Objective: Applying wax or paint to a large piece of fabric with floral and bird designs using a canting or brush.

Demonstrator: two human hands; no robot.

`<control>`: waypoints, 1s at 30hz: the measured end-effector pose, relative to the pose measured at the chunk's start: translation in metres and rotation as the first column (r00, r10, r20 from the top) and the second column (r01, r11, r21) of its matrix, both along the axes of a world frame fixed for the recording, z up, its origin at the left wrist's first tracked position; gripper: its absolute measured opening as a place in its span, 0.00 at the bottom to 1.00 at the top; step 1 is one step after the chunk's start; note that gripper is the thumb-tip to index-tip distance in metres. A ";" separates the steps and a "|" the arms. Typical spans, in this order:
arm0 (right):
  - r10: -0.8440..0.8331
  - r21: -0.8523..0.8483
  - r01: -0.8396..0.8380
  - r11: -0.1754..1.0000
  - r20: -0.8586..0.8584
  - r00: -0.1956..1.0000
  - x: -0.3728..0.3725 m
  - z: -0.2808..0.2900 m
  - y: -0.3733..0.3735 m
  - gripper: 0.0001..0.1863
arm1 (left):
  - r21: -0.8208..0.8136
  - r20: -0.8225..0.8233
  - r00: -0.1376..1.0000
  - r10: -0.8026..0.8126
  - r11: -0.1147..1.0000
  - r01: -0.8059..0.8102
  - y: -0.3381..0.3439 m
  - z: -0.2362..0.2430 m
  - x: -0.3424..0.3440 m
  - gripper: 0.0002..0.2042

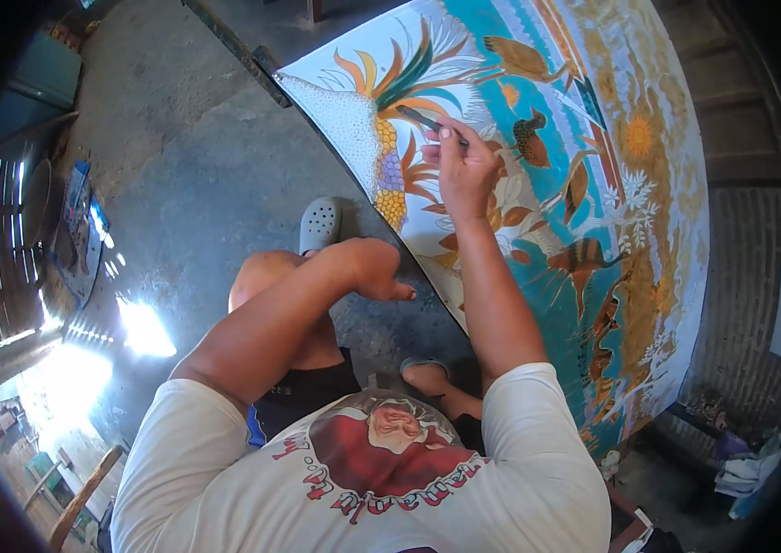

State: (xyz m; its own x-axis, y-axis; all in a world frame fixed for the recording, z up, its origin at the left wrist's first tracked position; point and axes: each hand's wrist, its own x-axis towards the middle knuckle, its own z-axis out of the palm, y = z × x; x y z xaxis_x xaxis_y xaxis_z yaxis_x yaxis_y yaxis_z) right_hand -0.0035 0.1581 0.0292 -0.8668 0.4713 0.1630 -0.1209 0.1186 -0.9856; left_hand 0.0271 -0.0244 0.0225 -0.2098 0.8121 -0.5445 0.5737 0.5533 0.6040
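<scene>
My right hand (467,166) is closed in a pinch on a slim dark brush-like tool (423,122). The tool's tip points left, over the orange and green leaf shapes at the far left of a large painted cloth (524,203). Whether the tip touches the cloth is unclear. Beneath that hand the cloth carries brown leaves (512,217) and a patterned bird (531,138) on turquoise. My left hand (379,269) hangs over my raised knee, near the cloth's edge. Its wrist is bent and most of its fingers are hidden; no held thing shows.
A dark bar (241,55) runs to the cloth's upper-left corner. Concrete floor (197,175) lies to the left, with my foot in a grey clog (320,224) on it. Corrugated metal (746,276) stands on the right, above plastic bags (748,472). Bright sunlight falls at lower left.
</scene>
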 end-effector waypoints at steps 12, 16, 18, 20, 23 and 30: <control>-0.089 0.152 0.089 0.984 -0.009 0.996 -0.020 -0.019 0.002 0.11 | 0.016 0.030 0.998 -0.055 0.998 0.055 0.008 0.014 0.004 0.32; -0.160 0.130 0.159 0.979 0.000 0.987 -0.015 -0.016 0.004 0.11 | 0.021 0.018 0.999 -0.052 0.998 0.051 0.009 0.011 0.005 0.32; -0.170 0.118 0.171 0.978 -0.019 0.985 -0.014 -0.017 0.002 0.11 | 0.021 0.019 0.998 -0.052 0.998 0.052 0.011 0.012 0.005 0.32; -0.104 0.032 0.104 0.994 -0.016 0.994 -0.015 -0.021 -0.005 0.11 | 0.003 0.031 0.998 -0.058 0.998 0.058 0.012 0.014 0.005 0.32; -0.078 0.088 0.080 0.993 -0.028 0.997 -0.019 -0.025 -0.007 0.11 | 0.001 0.028 0.998 -0.064 0.998 0.064 0.015 0.012 0.006 0.32; -0.165 0.031 0.164 0.986 0.012 0.986 -0.020 -0.026 0.010 0.12 | 0.015 0.026 0.998 -0.053 0.999 0.052 0.015 0.014 0.008 0.32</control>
State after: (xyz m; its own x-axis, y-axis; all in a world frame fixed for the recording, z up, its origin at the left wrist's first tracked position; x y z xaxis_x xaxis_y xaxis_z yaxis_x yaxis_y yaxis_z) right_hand -0.0231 0.1677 0.0029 -0.7802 0.6027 0.1675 -0.0833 0.1652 -0.9827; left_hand 0.0348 -0.0098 0.0364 -0.1527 0.8294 -0.5374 0.5855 0.5140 0.6269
